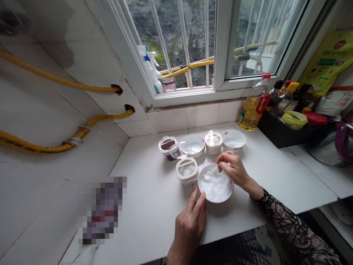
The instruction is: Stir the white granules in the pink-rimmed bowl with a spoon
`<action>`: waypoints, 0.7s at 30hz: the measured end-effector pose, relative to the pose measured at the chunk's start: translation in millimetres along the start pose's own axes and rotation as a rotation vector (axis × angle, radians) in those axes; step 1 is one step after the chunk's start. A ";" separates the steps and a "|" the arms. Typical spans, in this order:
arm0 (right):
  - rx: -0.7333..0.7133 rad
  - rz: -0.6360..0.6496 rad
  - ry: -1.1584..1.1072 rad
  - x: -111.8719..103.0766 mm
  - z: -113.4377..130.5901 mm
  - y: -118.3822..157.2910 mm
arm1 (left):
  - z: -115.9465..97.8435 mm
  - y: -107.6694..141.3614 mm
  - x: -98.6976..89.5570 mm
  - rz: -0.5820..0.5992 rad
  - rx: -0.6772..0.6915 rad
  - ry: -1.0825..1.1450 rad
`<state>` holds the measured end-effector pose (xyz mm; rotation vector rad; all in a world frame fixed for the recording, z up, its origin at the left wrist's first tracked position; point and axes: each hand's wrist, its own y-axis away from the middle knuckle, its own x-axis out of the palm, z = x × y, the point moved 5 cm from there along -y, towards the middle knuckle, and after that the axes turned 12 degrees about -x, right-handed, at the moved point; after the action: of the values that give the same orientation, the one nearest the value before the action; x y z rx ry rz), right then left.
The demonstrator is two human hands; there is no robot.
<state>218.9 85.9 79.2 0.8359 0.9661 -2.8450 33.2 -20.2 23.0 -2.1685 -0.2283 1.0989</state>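
A bowl (217, 189) with a pink rim holds a fluffy white substance that I cannot identify. My left hand (191, 222) grips the bowl at its near left rim. Over the far right rim, my right hand (233, 167) is closed round the handle of a small white spoon (211, 172), whose tip lies in the white stuff. Just left of the bowl stands a clear seasoning jar (186, 171), its lid flipped up, with white contents. Behind are a jar of dark red-brown grains (168, 145), a closed white-lidded jar (213, 141) and two more bowls (193, 145), (234, 140).
An oil bottle (250, 110) with a red handle stands at the back right, beside a black rack (271, 127) of sauce bottles. A metal pot (328, 147) is at the far right. A blurred-out item (103, 211) lies at left. Yellow pipes (102, 117) run along the wall.
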 end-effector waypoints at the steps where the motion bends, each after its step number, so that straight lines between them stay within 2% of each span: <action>1: -0.003 0.002 0.007 0.6 -0.1 0.0 | 0.0 0.0 0.0 0.000 0.000 0.001; 12: -0.049 0.025 0.033 5.5 -0.9 0.2 | 1.0 0.3 1.5 0.004 -0.011 0.011; 16: -0.059 0.072 0.000 10.7 0.9 1.0 | 1.1 0.2 0.7 -0.006 -0.017 0.007; 19: -0.016 0.058 -0.062 9.5 1.4 0.3 | 0.6 0.3 0.7 -0.009 -0.010 -0.002; 21: 0.074 0.021 -0.166 7.1 -1.7 -0.3 | 0.3 0.2 0.8 -0.003 -0.005 -0.003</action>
<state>213.6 88.1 74.8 0.5986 0.8316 -2.8920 33.4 -19.8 22.2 -2.1707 -0.2359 1.1007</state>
